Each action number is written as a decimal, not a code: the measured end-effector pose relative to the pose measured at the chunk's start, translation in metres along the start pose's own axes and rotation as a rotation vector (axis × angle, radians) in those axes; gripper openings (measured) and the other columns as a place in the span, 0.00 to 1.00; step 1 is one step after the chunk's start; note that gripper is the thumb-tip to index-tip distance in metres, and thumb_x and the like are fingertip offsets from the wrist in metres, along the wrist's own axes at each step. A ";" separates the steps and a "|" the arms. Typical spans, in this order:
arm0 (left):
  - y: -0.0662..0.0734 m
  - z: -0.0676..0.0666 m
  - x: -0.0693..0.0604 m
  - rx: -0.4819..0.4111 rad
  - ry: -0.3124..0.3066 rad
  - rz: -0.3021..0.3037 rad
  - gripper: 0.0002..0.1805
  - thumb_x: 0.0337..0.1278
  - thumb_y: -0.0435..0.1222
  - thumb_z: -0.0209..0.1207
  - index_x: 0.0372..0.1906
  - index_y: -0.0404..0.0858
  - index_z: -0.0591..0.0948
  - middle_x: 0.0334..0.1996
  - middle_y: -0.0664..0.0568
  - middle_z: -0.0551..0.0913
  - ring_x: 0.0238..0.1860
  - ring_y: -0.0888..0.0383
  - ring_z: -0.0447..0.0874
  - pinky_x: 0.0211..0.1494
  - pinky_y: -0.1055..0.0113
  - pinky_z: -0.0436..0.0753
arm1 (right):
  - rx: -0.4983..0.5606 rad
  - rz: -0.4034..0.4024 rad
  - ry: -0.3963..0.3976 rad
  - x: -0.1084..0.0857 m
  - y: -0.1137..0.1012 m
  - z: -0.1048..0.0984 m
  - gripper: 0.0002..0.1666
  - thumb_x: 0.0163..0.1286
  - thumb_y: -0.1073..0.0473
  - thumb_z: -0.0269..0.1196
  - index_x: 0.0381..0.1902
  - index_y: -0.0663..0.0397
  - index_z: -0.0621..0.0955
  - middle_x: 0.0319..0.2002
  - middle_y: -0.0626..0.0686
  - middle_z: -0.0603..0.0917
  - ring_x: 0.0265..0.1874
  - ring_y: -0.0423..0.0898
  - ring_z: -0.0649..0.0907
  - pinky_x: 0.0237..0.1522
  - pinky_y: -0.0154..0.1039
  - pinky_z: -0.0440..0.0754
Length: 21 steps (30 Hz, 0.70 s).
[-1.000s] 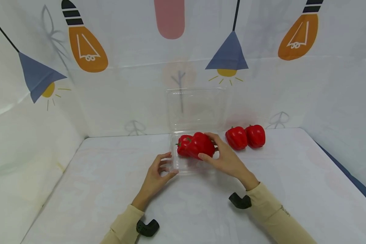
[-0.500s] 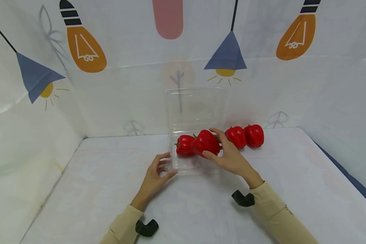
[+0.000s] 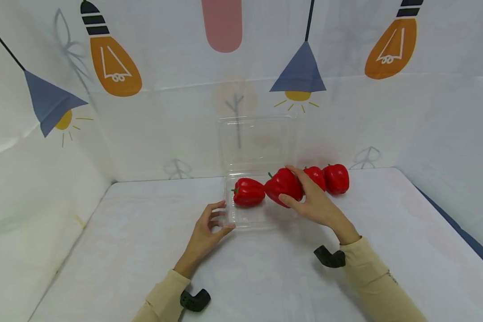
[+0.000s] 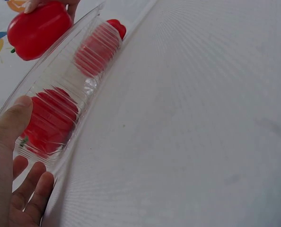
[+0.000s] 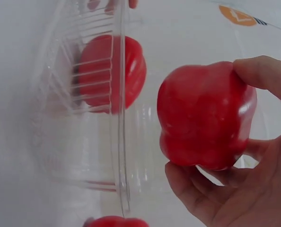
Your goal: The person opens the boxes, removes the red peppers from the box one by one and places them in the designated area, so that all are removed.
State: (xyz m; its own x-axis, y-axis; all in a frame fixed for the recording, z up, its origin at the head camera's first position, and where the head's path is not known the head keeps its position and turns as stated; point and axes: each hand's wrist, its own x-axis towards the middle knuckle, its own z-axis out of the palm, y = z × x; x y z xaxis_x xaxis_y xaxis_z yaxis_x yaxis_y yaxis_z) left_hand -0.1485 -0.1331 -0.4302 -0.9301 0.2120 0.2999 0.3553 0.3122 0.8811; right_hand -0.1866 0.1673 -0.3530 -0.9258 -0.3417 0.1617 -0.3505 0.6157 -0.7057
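Observation:
A clear plastic clamshell box (image 3: pixel 245 218) stands on the table, lid raised. On the left inside it lies a red bell pepper (image 3: pixel 248 192) with a green stem. My right hand (image 3: pixel 315 203) grips a second red bell pepper (image 3: pixel 283 185) between thumb and fingers. In the right wrist view this held pepper (image 5: pixel 204 116) is above the box rim. My left hand (image 3: pixel 205 230) rests at the box's front left corner. Its thumb (image 4: pixel 18 116) touches the wall, and its loosely bent fingers lie along the left side in the left wrist view.
Two more red bell peppers stand side by side right of the box: a nearer one (image 3: pixel 315 175), partly hidden by my right hand, and a farther one (image 3: pixel 336 179). The transparent lid (image 3: pixel 259 141) stands up near the printed curtain (image 3: pixel 165 120) behind the table.
My right hand has moved rightward with the gripped bell pepper, which has come away from in front of the pepper in the box. The left hand has stayed in place.

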 end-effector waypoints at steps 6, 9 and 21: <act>0.000 0.000 0.000 -0.010 0.001 0.002 0.34 0.50 0.35 0.68 0.63 0.40 0.66 0.62 0.38 0.71 0.59 0.39 0.74 0.56 0.50 0.80 | 0.021 0.052 0.002 -0.001 0.001 -0.007 0.46 0.59 0.43 0.66 0.69 0.45 0.55 0.63 0.55 0.66 0.61 0.55 0.68 0.49 0.55 0.82; 0.001 0.000 0.000 -0.009 0.000 0.000 0.34 0.50 0.35 0.68 0.63 0.40 0.66 0.62 0.38 0.71 0.59 0.39 0.74 0.56 0.50 0.79 | 0.007 0.064 0.010 -0.001 0.003 -0.009 0.47 0.60 0.44 0.65 0.69 0.46 0.54 0.64 0.56 0.66 0.61 0.56 0.68 0.49 0.55 0.82; 0.002 0.000 0.000 0.003 -0.004 -0.026 0.35 0.50 0.35 0.67 0.63 0.40 0.66 0.63 0.39 0.70 0.60 0.40 0.74 0.56 0.51 0.79 | -0.042 0.102 0.005 -0.005 0.011 -0.025 0.47 0.60 0.43 0.64 0.69 0.46 0.55 0.63 0.58 0.67 0.61 0.58 0.68 0.47 0.56 0.83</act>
State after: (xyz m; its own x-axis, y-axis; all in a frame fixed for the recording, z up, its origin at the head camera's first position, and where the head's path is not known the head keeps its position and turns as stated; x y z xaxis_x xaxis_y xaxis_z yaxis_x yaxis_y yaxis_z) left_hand -0.1479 -0.1326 -0.4282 -0.9387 0.2077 0.2751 0.3310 0.3207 0.8875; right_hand -0.1892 0.1936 -0.3440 -0.9576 -0.2724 0.0936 -0.2597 0.6761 -0.6895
